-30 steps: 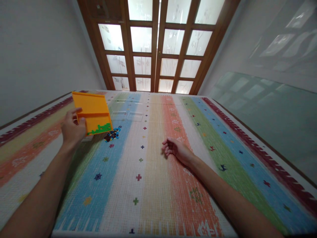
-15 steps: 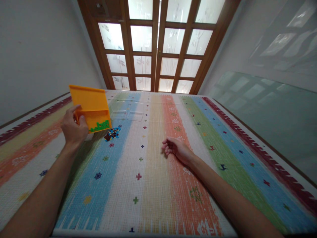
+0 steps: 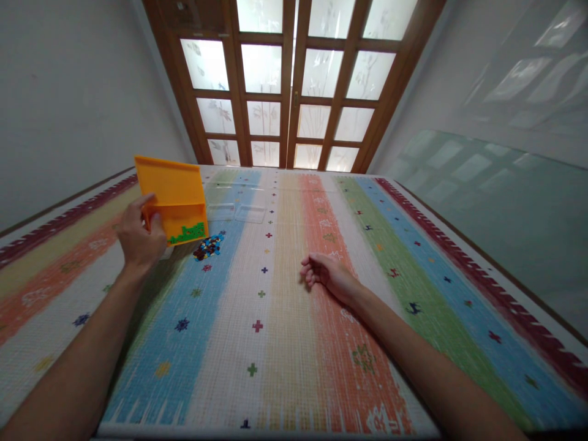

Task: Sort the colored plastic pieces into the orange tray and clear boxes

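Note:
My left hand [image 3: 142, 236] is closed on the left edge of a yellow-orange plastic box [image 3: 181, 215], thumb in front. The box is tilted up with its lid [image 3: 169, 179] raised. Small green pieces [image 3: 187, 233] lie along its lower inside edge. Just right of the box's lower corner, a pile of small blue, dark brown and yellowish pieces [image 3: 208, 247] sits on the cloth. My right hand [image 3: 328, 275] rests on the orange stripe at the middle, fingers loosely curled and apart from the thumb, with nothing visible in it.
A clear plastic tray [image 3: 235, 212] stands behind the pile. A striped, patterned tablecloth [image 3: 294, 343] covers the table. A glass panel [image 3: 496, 226] leans along the right wall, and wooden doors with glass panes [image 3: 289, 92] stand beyond the far edge.
My left hand and the yellow-orange box have shifted slightly to the right. The right hand stays in place.

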The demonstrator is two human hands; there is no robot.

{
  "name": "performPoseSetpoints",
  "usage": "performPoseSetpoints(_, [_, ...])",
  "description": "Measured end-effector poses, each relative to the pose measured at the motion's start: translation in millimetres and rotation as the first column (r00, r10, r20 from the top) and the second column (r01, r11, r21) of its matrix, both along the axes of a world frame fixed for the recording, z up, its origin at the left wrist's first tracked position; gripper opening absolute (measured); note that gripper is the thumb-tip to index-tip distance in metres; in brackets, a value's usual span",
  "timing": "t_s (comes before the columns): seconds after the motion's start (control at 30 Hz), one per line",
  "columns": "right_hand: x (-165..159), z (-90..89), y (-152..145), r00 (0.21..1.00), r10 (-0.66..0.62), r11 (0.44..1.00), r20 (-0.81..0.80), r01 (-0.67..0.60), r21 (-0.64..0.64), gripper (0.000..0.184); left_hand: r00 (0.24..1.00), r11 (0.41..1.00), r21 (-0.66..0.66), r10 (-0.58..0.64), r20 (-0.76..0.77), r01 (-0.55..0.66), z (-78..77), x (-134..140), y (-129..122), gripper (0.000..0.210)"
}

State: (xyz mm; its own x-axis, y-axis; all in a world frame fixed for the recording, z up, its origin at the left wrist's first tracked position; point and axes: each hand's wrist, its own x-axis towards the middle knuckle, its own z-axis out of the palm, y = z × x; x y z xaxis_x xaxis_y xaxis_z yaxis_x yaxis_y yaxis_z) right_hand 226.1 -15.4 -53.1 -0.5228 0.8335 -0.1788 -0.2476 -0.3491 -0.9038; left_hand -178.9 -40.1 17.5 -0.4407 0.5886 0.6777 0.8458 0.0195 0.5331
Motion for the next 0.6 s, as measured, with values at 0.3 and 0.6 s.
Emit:
performPoseSetpoints(0.3, [-0.9,-1.3,0.5,1.0,-0.008,1.0,0.001,0.008,0.003,0.024,0.999,0.999,0.006,-0.041,-0.03,0.041,-3.9,-0.5,-1.4,0.042])
performPoseSetpoints(0.6, [-0.5,-1.9,0.2,1.0,-0.009,1.0,-0.003,0.009,0.003,0.023,0.984,0.995,0.056,-0.071,-0.163,0.081,-12.1,-12.0,2.9,0.041])
